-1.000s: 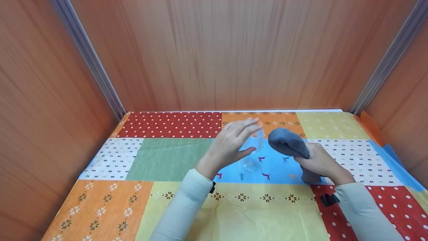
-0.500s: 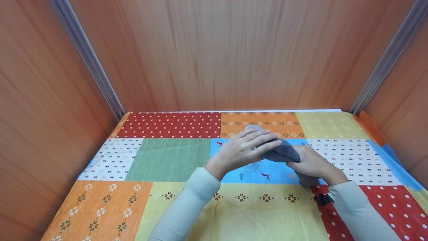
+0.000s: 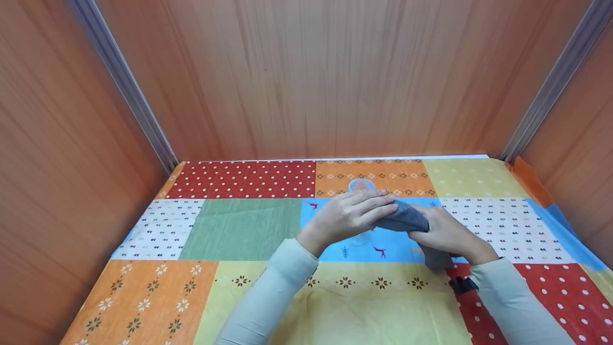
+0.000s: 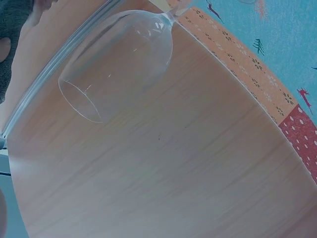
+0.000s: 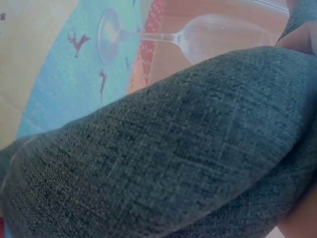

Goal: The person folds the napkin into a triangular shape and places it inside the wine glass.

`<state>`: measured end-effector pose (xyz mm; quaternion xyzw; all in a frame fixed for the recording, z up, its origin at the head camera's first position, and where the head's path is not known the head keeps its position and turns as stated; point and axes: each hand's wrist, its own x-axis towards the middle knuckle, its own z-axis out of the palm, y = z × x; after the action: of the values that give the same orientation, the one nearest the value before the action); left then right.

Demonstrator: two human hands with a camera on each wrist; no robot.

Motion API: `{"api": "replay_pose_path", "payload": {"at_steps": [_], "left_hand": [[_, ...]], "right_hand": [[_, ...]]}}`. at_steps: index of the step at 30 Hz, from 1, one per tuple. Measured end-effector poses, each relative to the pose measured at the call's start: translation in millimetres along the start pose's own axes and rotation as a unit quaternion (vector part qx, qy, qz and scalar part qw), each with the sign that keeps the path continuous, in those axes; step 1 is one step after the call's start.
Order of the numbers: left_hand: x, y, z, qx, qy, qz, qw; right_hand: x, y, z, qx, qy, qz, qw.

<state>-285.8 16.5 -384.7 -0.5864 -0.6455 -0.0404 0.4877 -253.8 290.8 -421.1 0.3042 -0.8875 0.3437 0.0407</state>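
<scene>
A clear wine glass (image 3: 361,183) stands upright on the patchwork tablecloth, with its bowl partly behind my left hand (image 3: 342,215) in the head view. Its bowl (image 4: 121,59) shows in the left wrist view, and its stem and foot (image 5: 109,37) in the right wrist view. A folded grey cloth (image 3: 404,218) stretches between both hands, beside the glass. My right hand (image 3: 445,232) grips it, and a loose end hangs below. The left hand holds the cloth's other end, fingers over the top; its thumb is hidden in the head view.
The patchwork tablecloth (image 3: 249,230) covers the table. Wood-grain panels (image 3: 306,81) rise at the back and both sides, with grey metal posts (image 3: 129,91) at the corners. The cloth's right edge runs up beside the right panel.
My left hand has moved right, past the glass, and taken hold of the grey cloth. My right hand has shifted slightly left with the cloth. The glass's rim now shows above the left hand.
</scene>
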Motion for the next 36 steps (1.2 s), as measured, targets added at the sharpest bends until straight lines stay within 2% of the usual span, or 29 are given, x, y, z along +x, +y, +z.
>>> {"api": "replay_pose_path", "payload": {"at_steps": [3,6,8,11,14,18,19,20,21,23,26,28,29,31,34,36], "left_hand": [[-0.8,-0.2,1.2,-0.004,0.002,-0.008,1.0],[-1.1,-0.2,1.8,-0.01,0.006,-0.021,0.9997],[-1.2,-0.1,2.0,-0.016,0.014,-0.034,0.9992],[-1.6,0.0,1.7,-0.018,0.027,-0.059,0.9977],[-1.9,0.0,1.2,-0.019,0.04,-0.088,0.9952],[-3.3,-0.1,1.9,-0.012,0.058,-0.125,0.9904],[-3.9,-0.3,2.2,-0.01,0.064,-0.134,0.9888],[-4.6,-0.4,2.6,-0.007,0.072,-0.142,0.9873],[-5.2,-0.5,2.6,-0.003,0.079,-0.149,0.9856],[-6.1,-0.9,2.9,0.002,0.095,-0.163,0.982],[-6.2,-1.0,4.1,0.007,0.117,-0.177,0.9773],[-5.9,-0.5,5.5,0.002,0.13,-0.183,0.9744],[-6.0,0.0,6.4,-0.002,0.137,-0.184,0.9733],[-6.8,1.5,8.8,-0.016,0.15,-0.187,0.9707],[-8.6,4.2,12.1,-0.044,0.162,-0.192,0.9668],[-9.8,5.8,14.3,-0.061,0.165,-0.197,0.9644]], "right_hand": [[0.6,-3,0,0.004,0.008,0.012,0.9999],[0.7,-4,1,-0.012,0.038,0.008,0.9992],[0.0,-6,1,-0.032,0.066,-0.004,0.9973],[-1.1,-12,2,-0.061,0.117,-0.043,0.9903],[-1.3,-23,1,-0.07,0.178,-0.099,0.9765],[0.5,-41,1,-0.033,0.264,-0.197,0.9436],[0.7,-45,2,-0.013,0.273,-0.217,0.937],[0.8,-48,4,0.009,0.272,-0.234,0.9334],[0.6,-50,6,0.031,0.264,-0.239,0.9341],[-0.4,-52,11,0.066,0.228,-0.221,0.946],[-1.8,-50,19,0.109,0.145,-0.128,0.9752],[-1.0,-48,24,0.14,0.103,-0.065,0.9827],[-0.1,-46,25,0.167,0.088,-0.042,0.9811],[2.7,-43,28,0.24,0.072,-0.016,0.9678],[7.8,-40,30,0.344,0.07,-0.023,0.9361],[10.9,-40,30,0.381,0.076,-0.03,0.9211]]}}
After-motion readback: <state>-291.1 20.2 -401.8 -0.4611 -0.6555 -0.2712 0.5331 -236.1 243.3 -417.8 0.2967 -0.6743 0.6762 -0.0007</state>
